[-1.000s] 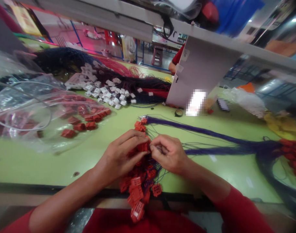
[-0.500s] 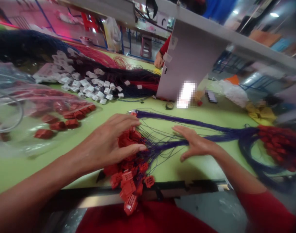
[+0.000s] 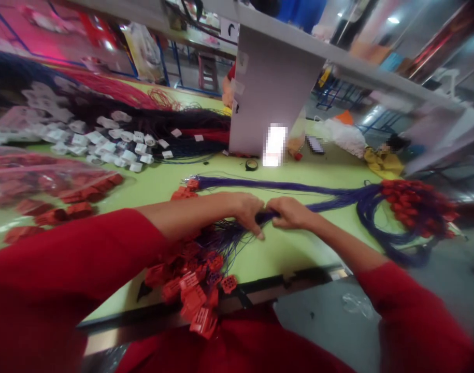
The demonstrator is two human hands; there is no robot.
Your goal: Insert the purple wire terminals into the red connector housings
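A bundle of dark purple wires [image 3: 335, 207] runs across the green tabletop. My right hand [image 3: 289, 211] is closed around it near the middle of the table. Right beside it, my left hand [image 3: 247, 211] has its fingers curled over the same bundle, thumb pointing down and out. Red plastic connectors [image 3: 194, 298] on the wire ends lie in a heap below my left forearm, some hanging past the table's front edge. A second strand of purple wires [image 3: 260, 183] lies behind my hands, with a few connectors at its left end. My left forearm hides part of the heap.
More red connectors [image 3: 410, 204] and coiled wire lie at the right. A clear plastic bag [image 3: 11, 181] of red connectors is at the left. White connectors [image 3: 112, 147] on dark wires lie behind. A black tape roll [image 3: 251, 165] sits near a grey upright panel [image 3: 271, 83].
Both hands were open and apart, my left over the connector heap. My left has moved right and my right slightly left, and both have closed on the wire bundle. The view has shifted right.
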